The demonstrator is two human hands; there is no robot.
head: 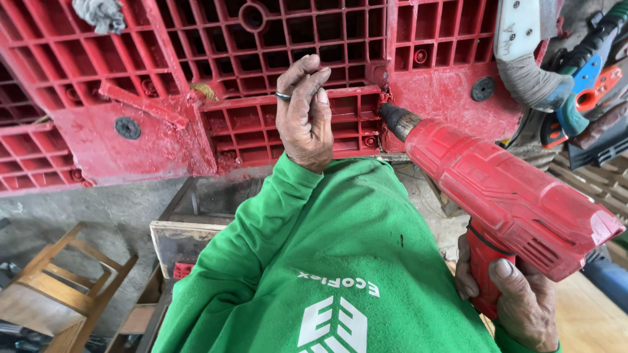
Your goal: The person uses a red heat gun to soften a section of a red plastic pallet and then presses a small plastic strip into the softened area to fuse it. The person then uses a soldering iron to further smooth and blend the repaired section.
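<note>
- Left hand (304, 114): I see it pressed flat against the red plastic pallet (261, 39), fingers curled over a rib of the grid, gripping that rib; a dark ring sits on one finger. Sleeve is soft green knit fabric.
- Right hand (517, 297): near right, wrapped tight round the grip of the red power drill (510, 196), thumb laid along the handle.
- Red power drill: moulded plastic body, angular and ribbed, vent slots at the rear; dark metal chuck, scuffed, pointing far-left. Its tip meets the pallet just right of the left hand, at a seam between two grid panels.
- Red plastic pallet: rigid lattice of square cells, flaking paint, dusty; black round fasteners set in the flat solid patches. It fills the far side of my view.
- Grey rag (99, 14): crumpled, lodged on the pallet far left.
- Wooden frame (62, 281): pale timber slats, near left, on the concrete floor.
- Teal and orange tool (585, 85): glossy plastic, far right; kind unclear.
</note>
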